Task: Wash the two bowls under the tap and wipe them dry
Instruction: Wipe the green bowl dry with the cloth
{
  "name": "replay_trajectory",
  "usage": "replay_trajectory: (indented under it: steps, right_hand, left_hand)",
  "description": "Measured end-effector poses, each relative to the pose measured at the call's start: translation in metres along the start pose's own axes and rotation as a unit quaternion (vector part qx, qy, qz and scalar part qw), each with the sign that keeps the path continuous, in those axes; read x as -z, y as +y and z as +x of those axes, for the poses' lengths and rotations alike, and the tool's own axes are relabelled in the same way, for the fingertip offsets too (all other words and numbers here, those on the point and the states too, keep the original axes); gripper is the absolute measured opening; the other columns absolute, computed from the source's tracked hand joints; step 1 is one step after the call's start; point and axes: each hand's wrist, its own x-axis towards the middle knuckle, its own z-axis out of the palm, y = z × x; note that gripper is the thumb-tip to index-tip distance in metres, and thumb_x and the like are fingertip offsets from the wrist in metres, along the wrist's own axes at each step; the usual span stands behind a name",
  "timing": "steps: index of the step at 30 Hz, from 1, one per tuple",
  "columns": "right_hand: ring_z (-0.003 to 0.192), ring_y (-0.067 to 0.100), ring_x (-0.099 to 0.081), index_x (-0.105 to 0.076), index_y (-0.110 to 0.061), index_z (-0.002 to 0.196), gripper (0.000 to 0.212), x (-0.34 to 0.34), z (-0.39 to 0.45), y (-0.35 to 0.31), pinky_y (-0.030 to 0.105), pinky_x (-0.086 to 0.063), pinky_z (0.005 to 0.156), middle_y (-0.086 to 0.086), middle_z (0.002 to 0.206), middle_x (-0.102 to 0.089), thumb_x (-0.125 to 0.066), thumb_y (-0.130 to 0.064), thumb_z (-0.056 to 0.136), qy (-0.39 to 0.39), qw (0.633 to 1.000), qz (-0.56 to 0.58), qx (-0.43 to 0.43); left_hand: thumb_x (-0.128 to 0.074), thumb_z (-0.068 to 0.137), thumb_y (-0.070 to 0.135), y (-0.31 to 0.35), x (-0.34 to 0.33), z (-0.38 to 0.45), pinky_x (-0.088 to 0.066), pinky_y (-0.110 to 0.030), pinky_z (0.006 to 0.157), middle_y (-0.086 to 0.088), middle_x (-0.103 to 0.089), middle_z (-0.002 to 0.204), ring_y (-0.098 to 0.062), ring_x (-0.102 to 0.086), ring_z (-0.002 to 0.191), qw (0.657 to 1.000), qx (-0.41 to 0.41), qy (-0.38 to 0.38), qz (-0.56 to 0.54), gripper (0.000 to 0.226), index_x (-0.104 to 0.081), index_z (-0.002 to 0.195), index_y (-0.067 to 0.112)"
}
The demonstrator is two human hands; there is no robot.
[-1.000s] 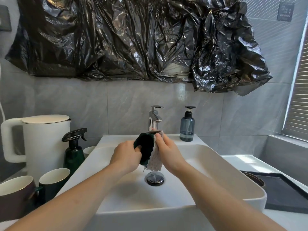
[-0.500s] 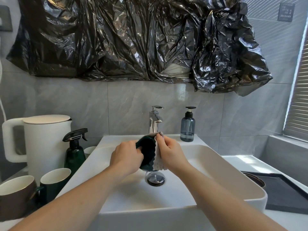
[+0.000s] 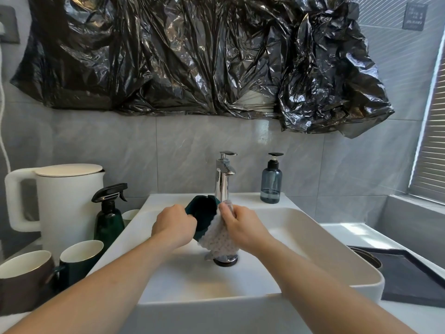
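Observation:
A dark green bowl (image 3: 202, 210) is held on edge over the white sink (image 3: 325, 251), just in front of the chrome tap (image 3: 223, 179). My left hand (image 3: 173, 222) grips its left rim. Against the bowl's right side my right hand (image 3: 243, 225) pinches a white knitted cloth (image 3: 218, 239), which hangs down toward the drain (image 3: 225, 260). No water is seen running. A second bowl (image 3: 368, 257) shows only as a dark rim behind the sink's right edge.
Left of the sink stand a white kettle (image 3: 65, 201), a green spray bottle (image 3: 109, 213), a green mug (image 3: 80, 257) and a brown mug (image 3: 24, 278). A blue soap dispenser (image 3: 271, 182) sits behind the basin. A black tray (image 3: 414, 278) lies at right.
Both hands have shifted slightly with the bowl; the cloth now hangs lower along the bowl's right side, toward the drain.

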Motion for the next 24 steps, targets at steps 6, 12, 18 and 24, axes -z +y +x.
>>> replay_trajectory:
  steps: [6, 12, 18, 24]
  right_hand:
    - [0.12, 0.029, -0.059, -0.068, -0.015, 0.127, 0.066, 0.002, 0.002, 0.004, 0.038, -0.044, 0.104, 0.011, 0.13, -0.066, -0.021, -0.057, 0.109, -0.007, 0.998, 0.038, -0.052]
    - [0.115, 0.023, -0.063, -0.071, -0.02, 0.121, 0.078, 0.0, 0.003, 0.007, 0.04, -0.047, 0.106, 0.003, 0.122, -0.07, -0.023, -0.076, 0.099, 0.0, 0.996, 0.074, -0.041]
    - [0.082, 0.024, -0.066, -0.063, -0.015, 0.067, 0.076, 0.004, 0.004, 0.008, 0.036, -0.051, 0.08, 0.004, 0.079, -0.072, -0.028, -0.075, 0.099, 0.042, 0.999, 0.013, -0.019]
    - [0.062, 0.017, -0.054, -0.048, -0.017, 0.056, 0.068, 0.008, 0.006, 0.01, 0.033, -0.043, 0.063, -0.002, 0.059, -0.054, -0.029, -0.056, 0.109, 0.078, 0.997, -0.022, -0.008]
  left_hand:
    - [-0.048, 0.103, 0.028, 0.01, -0.002, -0.01, -0.041, -0.034, 0.065, -0.008, -0.062, 0.09, -0.034, -0.058, 0.086, 0.997, -0.063, 0.025, 0.029, 0.025, -0.06, 0.087, 0.012]
    - [-0.046, 0.106, 0.031, 0.014, 0.0, -0.016, -0.043, -0.035, 0.068, -0.009, -0.067, 0.096, -0.033, -0.056, 0.085, 0.993, -0.102, 0.051, 0.036, 0.027, -0.064, 0.093, 0.013]
    - [-0.047, 0.106, 0.031, 0.014, 0.003, -0.017, -0.045, -0.037, 0.072, -0.011, -0.072, 0.104, -0.033, -0.053, 0.087, 0.991, -0.116, 0.06, 0.041, 0.025, -0.066, 0.098, 0.016]
    - [-0.046, 0.107, 0.032, 0.014, 0.005, -0.017, -0.047, -0.037, 0.073, -0.009, -0.072, 0.102, -0.032, -0.056, 0.087, 0.99, -0.126, 0.06, 0.03, 0.024, -0.064, 0.098, 0.019]
